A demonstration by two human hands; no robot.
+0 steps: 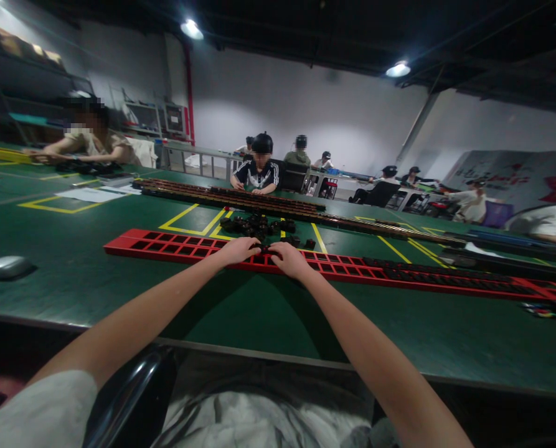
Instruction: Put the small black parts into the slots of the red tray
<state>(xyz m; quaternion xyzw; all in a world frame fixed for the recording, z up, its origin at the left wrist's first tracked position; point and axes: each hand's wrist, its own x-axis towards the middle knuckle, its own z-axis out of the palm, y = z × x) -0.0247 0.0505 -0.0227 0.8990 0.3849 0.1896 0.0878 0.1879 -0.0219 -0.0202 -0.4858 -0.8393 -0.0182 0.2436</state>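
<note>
A long red frame (352, 269) with rows of square openings lies across the green table in front of me. Over its middle, my left hand (241, 250) and my right hand (289, 257) meet with curled fingers on a small black part (264, 248). Its exact kind is too small to make out. Black pieces (427, 274) fill many openings in the right stretch of the frame, while openings at the left end show dark. Just beyond my hands lies a loose pile of similar small black parts (252, 224).
Long dark rails (231, 198) lie beyond the pile. A grey computer mouse (7, 267) sits at left, with white papers (93, 194) farther back. Coloured small items (541, 310) lie near the right end. A co-worker (258, 168) sits opposite, another (93, 140) at left.
</note>
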